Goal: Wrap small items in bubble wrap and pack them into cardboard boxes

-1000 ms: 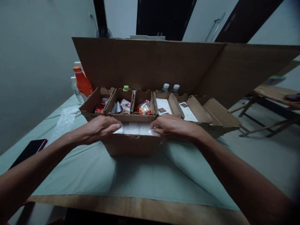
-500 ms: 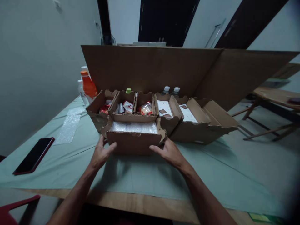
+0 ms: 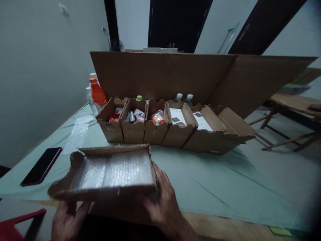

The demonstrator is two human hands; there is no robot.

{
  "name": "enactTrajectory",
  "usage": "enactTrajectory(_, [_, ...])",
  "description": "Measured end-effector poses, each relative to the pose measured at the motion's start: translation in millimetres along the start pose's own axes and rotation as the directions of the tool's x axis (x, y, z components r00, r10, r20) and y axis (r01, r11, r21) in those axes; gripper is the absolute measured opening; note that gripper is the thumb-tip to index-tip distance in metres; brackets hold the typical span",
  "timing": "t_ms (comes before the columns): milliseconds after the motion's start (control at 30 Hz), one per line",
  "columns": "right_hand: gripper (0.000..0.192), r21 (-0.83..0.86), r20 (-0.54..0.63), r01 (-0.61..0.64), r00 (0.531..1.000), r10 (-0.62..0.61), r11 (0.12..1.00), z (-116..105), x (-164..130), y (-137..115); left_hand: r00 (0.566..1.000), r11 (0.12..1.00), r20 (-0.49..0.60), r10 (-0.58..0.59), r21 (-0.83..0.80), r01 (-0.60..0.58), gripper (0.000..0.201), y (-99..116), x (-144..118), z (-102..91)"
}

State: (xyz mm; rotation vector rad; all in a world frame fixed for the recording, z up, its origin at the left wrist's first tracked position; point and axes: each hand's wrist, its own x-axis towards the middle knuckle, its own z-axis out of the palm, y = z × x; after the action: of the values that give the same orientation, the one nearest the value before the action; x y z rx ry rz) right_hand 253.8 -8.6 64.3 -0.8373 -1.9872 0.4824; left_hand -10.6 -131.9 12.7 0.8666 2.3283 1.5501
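I hold a shallow cardboard tray (image 3: 75, 192) lined with bubble wrap (image 3: 115, 170) close to me, above the table's near edge. My left hand (image 3: 66, 221) grips it from below at the left. My right hand (image 3: 164, 204) holds its right end and underside. Behind it, a row of open cardboard boxes (image 3: 155, 134) stands on the green cloth. The left boxes hold snack packets (image 3: 157, 117), the right ones white cards (image 3: 176, 116).
A dark phone (image 3: 41, 165) and a bubble wrap sheet (image 3: 77, 134) lie at the left on the green cloth (image 3: 213, 180). An orange bottle (image 3: 97, 94) and other bottles stand behind the boxes. A tall cardboard sheet (image 3: 175, 77) stands at the back. A wooden bench (image 3: 293, 103) is at right.
Both hands left the bubble wrap, took the tray by its ends and lifted it off the table toward me, away from the row of boxes.
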Motion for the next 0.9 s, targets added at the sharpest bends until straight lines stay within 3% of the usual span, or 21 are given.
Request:
enactTrajectory(100, [0.069,0.037,-0.043,-0.087,0.995,0.089,0.995,-7.0,33.1,15.0,1.0,0.975,0.0,0.023,-0.22,-0.022,0.053,41.8,15.9,33.2])
enactTrajectory(133, [0.064,0.042,-0.06,-0.152,0.986,0.155,0.987,-15.6,38.0,23.4,0.994,0.965,0.086,0.07,-0.257,-0.046,0.053,58.0,18.0,50.3])
enactTrajectory(233, [0.055,0.004,-0.162,-0.333,0.93,0.329,0.943,-48.1,25.8,46.3,0.929,0.93,0.288,0.233,-0.344,-0.126,0.051,92.2,9.4,93.0])
enactTrajectory(300, [0.053,-0.027,-0.207,-0.392,0.902,0.379,0.92,-62.2,4.8,53.0,0.898,0.915,0.339,0.279,-0.376,-0.142,0.052,94.7,-4.6,104.6])
enactTrajectory(433, [0.058,0.041,-0.109,-0.392,0.913,0.394,0.919,-48.3,-13.9,45.2,0.933,0.953,0.323,0.157,-0.298,-0.057,0.051,65.5,-23.2,89.3])
enactTrajectory(600, [0.068,0.152,0.082,-0.352,0.936,0.343,0.924,-11.9,17.1,47.1,0.97,0.981,0.237,0.059,-0.195,-0.012,0.056,35.4,-17.1,52.4])
enactTrajectory(700, [0.065,0.128,0.143,-0.364,0.927,0.346,0.922,-11.9,16.5,59.7,0.964,0.985,0.257,0.07,-0.171,-0.026,0.067,24.3,-10.1,37.8])
enactTrajectory(767, [0.066,0.084,0.156,-0.397,0.911,0.381,0.914,-17.9,4.1,67.5,0.956,0.982,0.275,0.101,-0.181,-0.051,0.084,17.0,-0.8,31.7])
enactTrajectory(900, [0.074,0.03,0.143,-0.471,0.875,0.463,0.881,-27.0,-18.8,74.5,0.913,0.976,0.368,0.176,-0.189,-0.112,0.112,12.1,30.9,30.9])
